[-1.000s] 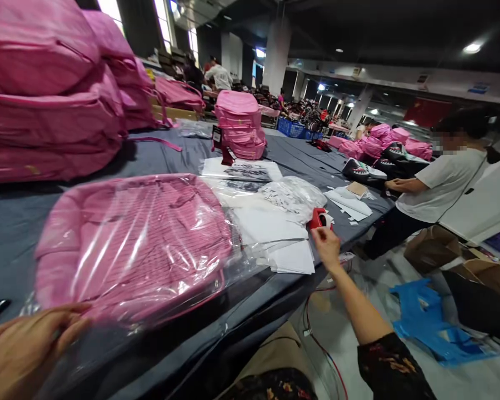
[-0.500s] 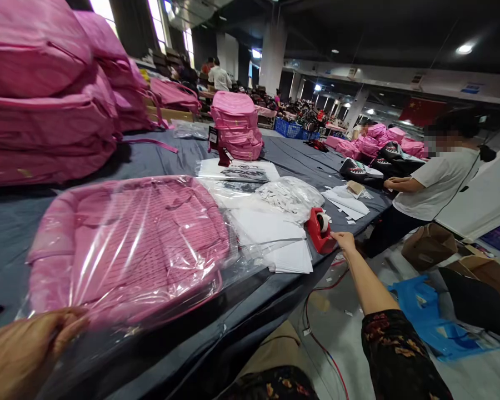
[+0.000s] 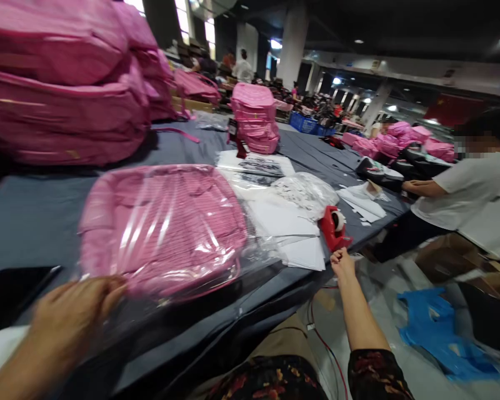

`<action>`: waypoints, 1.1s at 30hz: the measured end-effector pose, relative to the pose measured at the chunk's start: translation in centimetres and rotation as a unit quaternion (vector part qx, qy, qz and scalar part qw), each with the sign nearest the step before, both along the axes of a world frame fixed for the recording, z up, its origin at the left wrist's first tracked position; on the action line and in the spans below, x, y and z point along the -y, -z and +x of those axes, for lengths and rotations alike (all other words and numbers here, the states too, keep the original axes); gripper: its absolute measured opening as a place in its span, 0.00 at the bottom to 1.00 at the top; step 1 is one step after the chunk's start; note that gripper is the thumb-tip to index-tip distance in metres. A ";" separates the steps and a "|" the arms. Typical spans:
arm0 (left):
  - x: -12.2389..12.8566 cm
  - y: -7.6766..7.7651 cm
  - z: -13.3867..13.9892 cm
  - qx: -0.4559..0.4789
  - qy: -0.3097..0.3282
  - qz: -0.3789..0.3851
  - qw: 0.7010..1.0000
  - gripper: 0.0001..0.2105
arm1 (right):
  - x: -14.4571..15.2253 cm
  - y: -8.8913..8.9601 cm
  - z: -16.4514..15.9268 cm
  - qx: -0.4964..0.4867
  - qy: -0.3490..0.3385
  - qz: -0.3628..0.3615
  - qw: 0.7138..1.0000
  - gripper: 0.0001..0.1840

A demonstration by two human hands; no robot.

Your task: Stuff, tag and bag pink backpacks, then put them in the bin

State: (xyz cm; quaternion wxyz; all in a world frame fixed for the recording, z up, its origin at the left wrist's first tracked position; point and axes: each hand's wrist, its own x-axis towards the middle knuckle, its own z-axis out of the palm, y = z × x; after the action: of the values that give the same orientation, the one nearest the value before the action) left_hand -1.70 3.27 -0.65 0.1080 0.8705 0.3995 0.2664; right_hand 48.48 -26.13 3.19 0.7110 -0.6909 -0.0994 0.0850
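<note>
A pink backpack [image 3: 162,222] lies flat near the table's front edge inside a clear plastic bag [image 3: 260,250]. My left hand [image 3: 77,308] is closed on the near left edge of that bag, thumb and fingers pinched together. Just in front of the red tape dispenser [image 3: 332,232], at the table edge, is my right hand [image 3: 342,262]. Its fingers are pressed together; whether a strip of tape is between them is too small to make out. White paper sheets [image 3: 302,250] lie between the bag and the dispenser.
Stacked pink backpacks [image 3: 66,105] fill the table's left side. A single upright backpack [image 3: 255,119] stands farther back. A dark phone-like slab [image 3: 14,291] lies at left. A co-worker in a white shirt [image 3: 462,183] stands at right. A blue plastic piece [image 3: 441,333] is on the floor.
The view has swung left, so things appear farther right. My right hand has drawn down from the dispenser's front toward me. My left hand stays on the bag's edge.
</note>
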 end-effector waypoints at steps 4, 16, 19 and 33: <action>3.1 -3.2 1.7 -0.011 -0.016 0.032 0.999 0.13 | -4.9 -2.2 -6.6 -0.036 -0.160 0.053 0.985 0.28; 3.5 -3.2 2.3 -0.020 0.006 0.051 0.998 0.11 | -26.1 -8.5 -25.6 0.431 -0.765 -0.148 0.455 0.19; 3.7 -3.3 2.2 -0.027 0.009 0.056 0.998 0.11 | -29.2 -7.5 -26.1 0.440 -0.766 -0.251 0.396 0.17; 3.5 -3.7 2.3 -0.026 0.006 -0.017 0.999 0.14 | -24.8 -5.2 -29.6 0.509 -0.637 -0.325 0.480 0.15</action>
State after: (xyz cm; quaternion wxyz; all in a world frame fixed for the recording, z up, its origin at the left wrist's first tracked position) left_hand 0.58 -0.25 3.03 0.1146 0.8776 0.4013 0.2361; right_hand 18.90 -1.33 8.39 0.0117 -0.5427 -0.8216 0.1742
